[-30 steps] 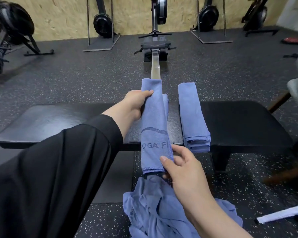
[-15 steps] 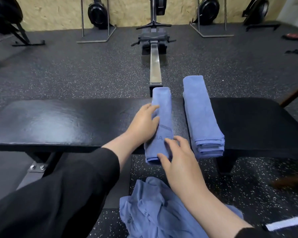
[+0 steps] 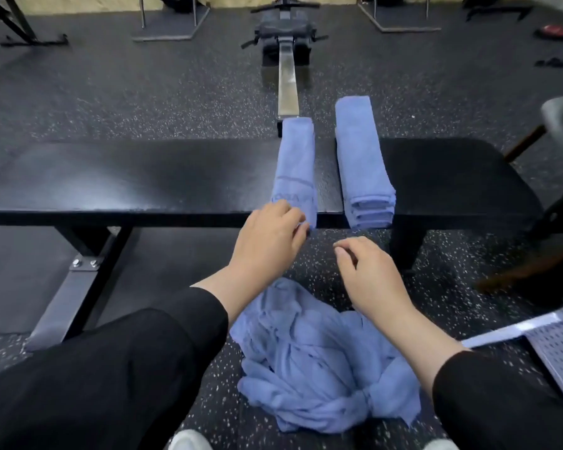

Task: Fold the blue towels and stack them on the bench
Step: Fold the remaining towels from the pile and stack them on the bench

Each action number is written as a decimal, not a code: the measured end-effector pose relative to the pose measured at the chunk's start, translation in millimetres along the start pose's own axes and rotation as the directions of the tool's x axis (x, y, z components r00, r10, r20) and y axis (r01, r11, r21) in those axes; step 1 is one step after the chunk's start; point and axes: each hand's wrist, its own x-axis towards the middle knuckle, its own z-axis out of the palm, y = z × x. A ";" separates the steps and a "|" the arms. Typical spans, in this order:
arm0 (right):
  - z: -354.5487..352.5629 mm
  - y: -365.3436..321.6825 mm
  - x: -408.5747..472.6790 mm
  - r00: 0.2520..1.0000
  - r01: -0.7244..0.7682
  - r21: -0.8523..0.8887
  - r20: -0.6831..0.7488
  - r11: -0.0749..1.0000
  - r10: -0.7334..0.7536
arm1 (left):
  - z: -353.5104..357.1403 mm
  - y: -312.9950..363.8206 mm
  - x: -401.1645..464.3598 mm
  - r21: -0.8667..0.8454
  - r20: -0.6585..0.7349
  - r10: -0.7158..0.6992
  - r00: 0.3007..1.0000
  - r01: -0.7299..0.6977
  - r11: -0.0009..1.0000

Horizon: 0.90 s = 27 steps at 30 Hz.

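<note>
A black padded bench (image 3: pixel 117 180) is running across the view from 9 o'clock to 3 o'clock, its metal leg (image 3: pixel 75 280) slanting down toward 8 o'clock. On the bench, just right of centre, a single folded towel (image 3: pixel 295 167) is lying lengthwise, its far end pointing to 12 o'clock and its near end hanging over the front edge. The left hand (image 3: pixel 267 241) is hovering at that near end with fingers loosely curled, the fingertips (image 3: pixel 301 227) touching or almost touching the cloth; I cannot tell whether they are pinching it. Beyond the towel, at 12 o'clock, a rowing machine rail (image 3: pixel 287 82) is stretching away across the speckled floor (image 3: pixel 143 102). Just beside the single towel, toward 2 o'clock, a stack of folded towels (image 3: pixel 361 164) is sitting on the bench. The right hand (image 3: pixel 368 271) is hanging below the bench edge, fingers relaxed and curled, holding nothing. Beneath both forearms, at 6 o'clock, a heap of unfolded blue towels (image 3: pixel 319 362) is lying on the floor. At 4 o'clock a perforated metal plate (image 3: pixel 553 345) is showing.
</note>
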 end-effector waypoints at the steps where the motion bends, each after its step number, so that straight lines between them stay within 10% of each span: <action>1: 1.0 13.4 -9.8 0.998 -0.036 -0.031 0.053 0.999 0.037 | 1.5 9.6 -10.6 -0.016 0.019 0.029 0.999 -0.029 0.999; 7: 14.8 84.8 -76.3 0.888 -0.204 -0.239 0.363 0.949 0.282 | 46.2 49.7 -84.6 0.031 0.373 0.012 0.928 -0.025 0.999; 13: 44.6 129.8 -105.8 0.749 -0.175 -0.357 0.557 0.918 0.359 | 91.8 37.9 -132.1 0.157 0.724 -0.134 0.676 0.028 0.987; 27: 108.1 202.4 -60.2 0.677 -0.201 -0.455 0.576 0.867 0.459 | 151.8 53.1 -92.9 0.027 0.775 -0.094 0.625 0.115 0.993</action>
